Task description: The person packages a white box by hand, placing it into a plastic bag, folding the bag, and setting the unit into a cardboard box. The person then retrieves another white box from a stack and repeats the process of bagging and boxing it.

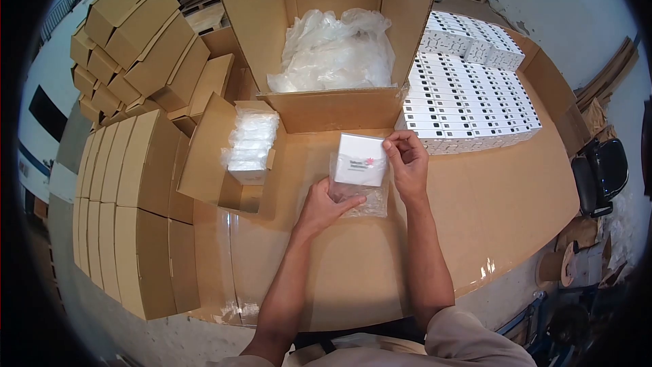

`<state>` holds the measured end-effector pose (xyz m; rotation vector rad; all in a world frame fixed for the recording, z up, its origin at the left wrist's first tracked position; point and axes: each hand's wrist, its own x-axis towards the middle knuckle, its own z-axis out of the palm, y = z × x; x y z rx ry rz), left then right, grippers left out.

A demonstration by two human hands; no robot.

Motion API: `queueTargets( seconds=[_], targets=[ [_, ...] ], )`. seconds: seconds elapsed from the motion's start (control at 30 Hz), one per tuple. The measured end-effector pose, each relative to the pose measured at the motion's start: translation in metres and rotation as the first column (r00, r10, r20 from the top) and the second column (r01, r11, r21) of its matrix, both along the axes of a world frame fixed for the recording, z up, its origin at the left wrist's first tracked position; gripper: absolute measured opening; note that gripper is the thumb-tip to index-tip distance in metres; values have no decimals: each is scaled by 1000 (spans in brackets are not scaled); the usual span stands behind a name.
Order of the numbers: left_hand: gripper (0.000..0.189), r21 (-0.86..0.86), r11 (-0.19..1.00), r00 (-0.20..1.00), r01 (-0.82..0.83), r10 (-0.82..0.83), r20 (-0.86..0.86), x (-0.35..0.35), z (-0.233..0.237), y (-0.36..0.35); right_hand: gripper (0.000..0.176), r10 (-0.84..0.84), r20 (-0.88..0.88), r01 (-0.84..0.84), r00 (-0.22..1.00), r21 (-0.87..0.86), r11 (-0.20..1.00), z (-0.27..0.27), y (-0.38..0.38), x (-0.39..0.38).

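Note:
A small white box with a pink mark and printed text is held over the middle of the table. My right hand pinches its upper right corner between thumb and fingers. Around the lower end of the box is a clear plastic bag, which my left hand grips at its left side, thumb laid across the front. The box's lower edge sits at the bag's mouth, its upper part outside the plastic. To the left, an open cardboard carton contains a row of bagged white boxes.
A large open carton at the back holds a heap of clear plastic bags. Rows of white boxes stand at the right rear. Brown cartons are stacked along the left. Cardboard covers the table.

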<state>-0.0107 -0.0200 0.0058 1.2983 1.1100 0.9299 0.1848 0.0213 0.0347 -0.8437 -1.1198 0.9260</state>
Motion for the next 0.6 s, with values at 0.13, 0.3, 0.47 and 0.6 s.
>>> queueTargets(
  seconds=[0.13, 0.3, 0.47, 0.6],
  targets=[
    [32, -28, 998, 996, -52, 54, 74, 0, 8, -1, 10, 6, 32, -6, 999, 4, 1000, -1, 1, 2],
    [32, 13, 992, 969, -125, 119, 215, -1, -4, 4, 13, 55, 40, -54, 998, -25, 998, -3, 0, 2],
    [35, -19, 979, 927, -205, 200, 318, 1, -4, 7, 36, 215, 107, -203, 971, -118, 972, 7, -5, -1],
    [37, -39, 961, 902, -273, 270, 338, 0, -13, 9, 65, 356, 176, -319, 918, -207, 925, 12, -9, 3]
  ],
)
